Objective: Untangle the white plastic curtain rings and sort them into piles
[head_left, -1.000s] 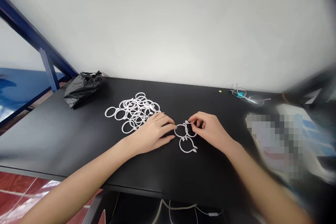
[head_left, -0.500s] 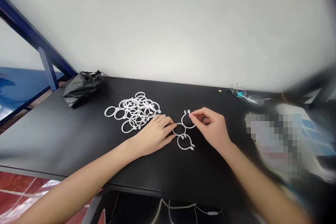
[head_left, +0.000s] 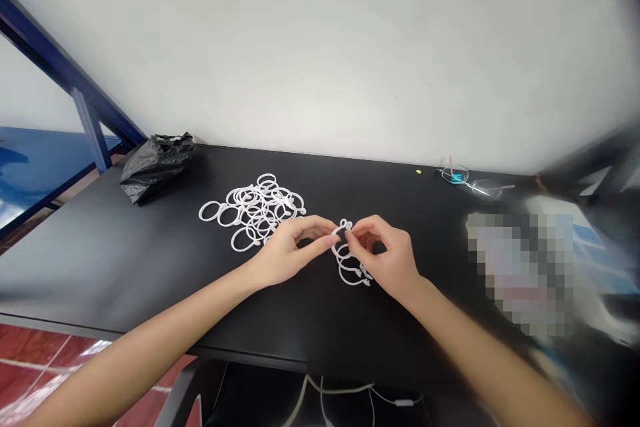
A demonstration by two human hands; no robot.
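Note:
Between both hands a white plastic curtain ring (head_left: 334,246) is held up, its small knobbed ends at the top. My left hand (head_left: 293,250) pinches its left side with thumb and fingertips. On its right, my right hand (head_left: 387,250) grips the ring near the knobbed ends, fingers curled. More white curtain rings (head_left: 350,283) lie on the black table just below, overlapping the held one in view; my right hand partly hides them. A heap of white curtain rings (head_left: 260,210) is spread beyond my left hand, which covers its near edge.
A crumpled black plastic bag (head_left: 157,167) sits at the table's (head_left: 165,267) back left. Eyeglasses (head_left: 470,183) lie at the back right, near a small yellow bit (head_left: 419,171). A blurred package (head_left: 520,273) is at the right. Cables (head_left: 345,391) hang below the front edge.
My right hand has moved left, bringing its ring toward my left hand. My left hand has shifted from the rings on the table to pinch that ring too.

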